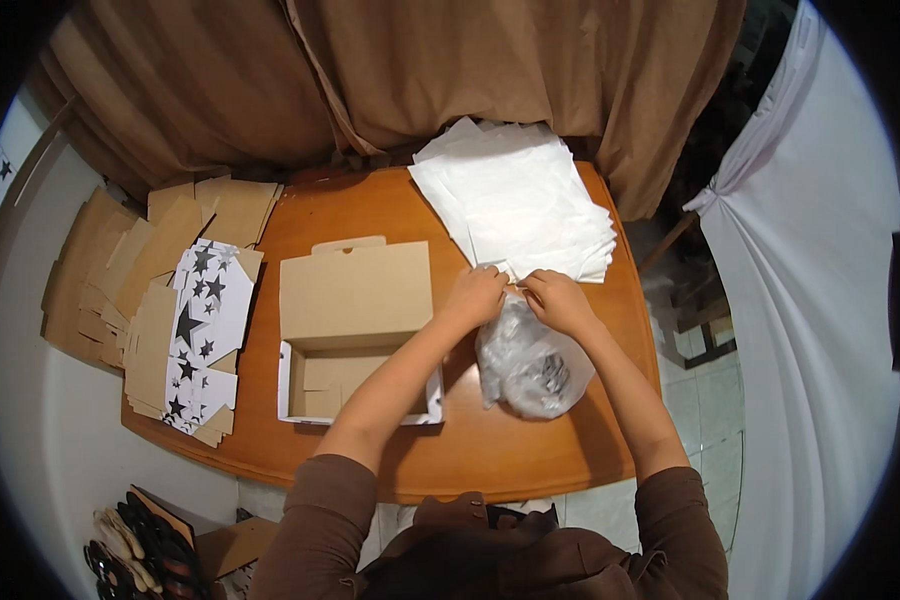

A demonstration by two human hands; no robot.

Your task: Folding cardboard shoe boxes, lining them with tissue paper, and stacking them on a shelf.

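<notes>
A clear plastic bag (pixel 510 345) lies on the table, with something grey and dark bundled inside that I cannot make out. My left hand (pixel 477 296) is closed on the bag's upper end, and my right hand (pixel 558 302) pinches the same end from the other side. The fingertips of both hands nearly meet beside the lower edge of a stack of white paper sheets (pixel 515 195). Left of the bag stands an open cardboard box (pixel 355 290), its lid raised toward the back and loose flaps visible in its bottom. My left forearm passes over the box's right side.
Flattened cardboard pieces (pixel 150 270) and a star-printed white one (pixel 210 300) are piled on the left of the wooden table (pixel 410 455). Brown curtains (pixel 450 70) hang behind, a white cloth (pixel 800 300) at the right. Shoes (pixel 145 545) sit low at the left.
</notes>
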